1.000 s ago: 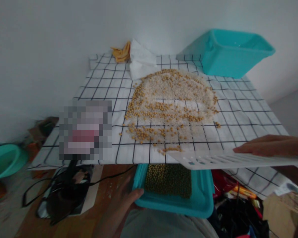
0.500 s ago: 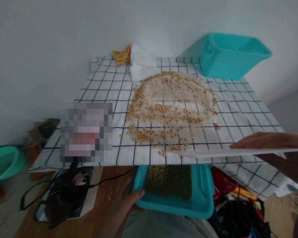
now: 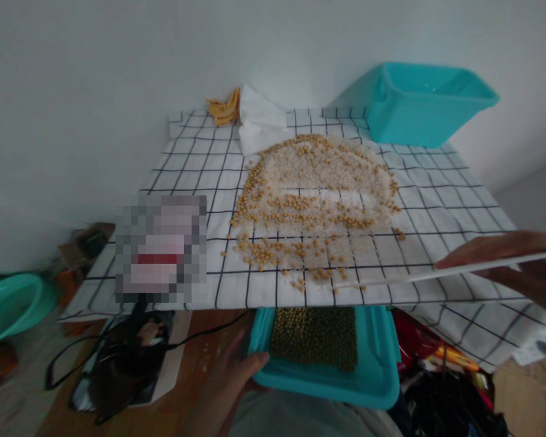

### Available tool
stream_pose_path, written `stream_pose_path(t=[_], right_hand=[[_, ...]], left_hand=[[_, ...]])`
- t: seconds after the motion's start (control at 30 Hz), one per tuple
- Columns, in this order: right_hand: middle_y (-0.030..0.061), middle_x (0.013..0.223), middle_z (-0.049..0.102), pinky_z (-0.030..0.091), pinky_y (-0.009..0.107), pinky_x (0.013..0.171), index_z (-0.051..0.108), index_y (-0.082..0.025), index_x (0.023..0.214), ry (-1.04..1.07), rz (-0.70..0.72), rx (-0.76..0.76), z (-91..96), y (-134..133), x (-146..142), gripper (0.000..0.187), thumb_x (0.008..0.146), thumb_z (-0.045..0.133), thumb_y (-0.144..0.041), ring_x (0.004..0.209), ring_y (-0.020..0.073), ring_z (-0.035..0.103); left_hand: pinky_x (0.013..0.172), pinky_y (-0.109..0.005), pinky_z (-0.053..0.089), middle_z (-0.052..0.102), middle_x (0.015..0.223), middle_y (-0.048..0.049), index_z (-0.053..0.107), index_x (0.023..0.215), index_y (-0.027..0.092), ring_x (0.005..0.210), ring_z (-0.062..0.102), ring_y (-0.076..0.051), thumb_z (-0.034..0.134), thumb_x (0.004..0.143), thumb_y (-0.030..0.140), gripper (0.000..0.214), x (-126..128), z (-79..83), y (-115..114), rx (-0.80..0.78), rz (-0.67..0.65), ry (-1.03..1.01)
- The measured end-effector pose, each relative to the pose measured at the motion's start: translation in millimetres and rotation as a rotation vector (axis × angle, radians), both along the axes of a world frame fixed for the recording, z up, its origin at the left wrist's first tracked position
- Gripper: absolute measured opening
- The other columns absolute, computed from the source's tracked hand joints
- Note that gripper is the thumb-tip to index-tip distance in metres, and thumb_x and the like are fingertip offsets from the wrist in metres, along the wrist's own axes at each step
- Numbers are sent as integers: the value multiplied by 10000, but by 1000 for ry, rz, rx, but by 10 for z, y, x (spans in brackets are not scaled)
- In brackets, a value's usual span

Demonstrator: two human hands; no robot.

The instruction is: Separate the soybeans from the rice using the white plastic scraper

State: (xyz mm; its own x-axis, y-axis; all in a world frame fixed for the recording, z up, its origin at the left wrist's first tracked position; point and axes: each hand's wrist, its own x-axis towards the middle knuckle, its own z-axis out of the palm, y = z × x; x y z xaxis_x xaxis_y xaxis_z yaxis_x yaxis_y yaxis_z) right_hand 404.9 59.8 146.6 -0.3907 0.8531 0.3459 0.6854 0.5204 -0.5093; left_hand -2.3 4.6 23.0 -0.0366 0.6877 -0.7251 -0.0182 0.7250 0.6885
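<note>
My left hand (image 3: pixel 243 364) is closed on the left rim of a teal plastic bin (image 3: pixel 377 388), held in front of me just under the table's edge. Yellow soybeans and small dark green beans (image 3: pixel 323 340) lie in it. At the right, my right hand (image 3: pixel 505 255) grips a thin white sheet (image 3: pixel 455 273), fingers above and below it. The sheet slants down to the left over the tablecloth's front. Left of its low end, soybeans (image 3: pixel 264 252) are strewn among white grains (image 3: pixel 327 167), which look like rice, spread over the cloth.
A tall teal bin (image 3: pixel 414 115) stands at the back right of the checked tablecloth (image 3: pixel 186 164). White paper (image 3: pixel 259 118) and a yellow crumpled thing (image 3: pixel 225 109) lie at the back. A pixelated object (image 3: pixel 161 249) is at left. Bags (image 3: pixel 450 400) and a green basin (image 3: pixel 13 309) sit below.
My right hand has tilted the white sheet more, its right end higher. A few soybeans now show by its low edge. My left hand still holds the bin; the view has shifted slightly.
</note>
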Motion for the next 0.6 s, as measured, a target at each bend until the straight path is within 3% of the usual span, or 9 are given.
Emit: stream_pose_path(t=[0.27,0.5,0.6], right_hand=[[-40,994,785,627,276,766,705,-412,1096,53,50,-95,-47,-38,131,312,919,547,-209,884,185,759],[-49,903,801,598,157,713,731,-361,1001,-4,18,-15,55,51,-159,188,896,602,-275,783,122,762],[-54,879,803,594,157,726,741,-368,963,38,-13,-25,89,80,-248,154,879,627,-307,778,117,762]], left_hand=[[500,-350,550,813,868,-105,671,1164,151,641,726,-292,765,602,305,590,17,-51,13,37,29,-52],[416,-309,515,799,800,-74,646,1229,151,556,702,-255,790,611,339,662,-16,-70,-7,21,14,22],[536,-348,578,811,797,-75,679,1144,148,654,736,-283,797,596,315,585,-18,-97,-5,73,29,-25]])
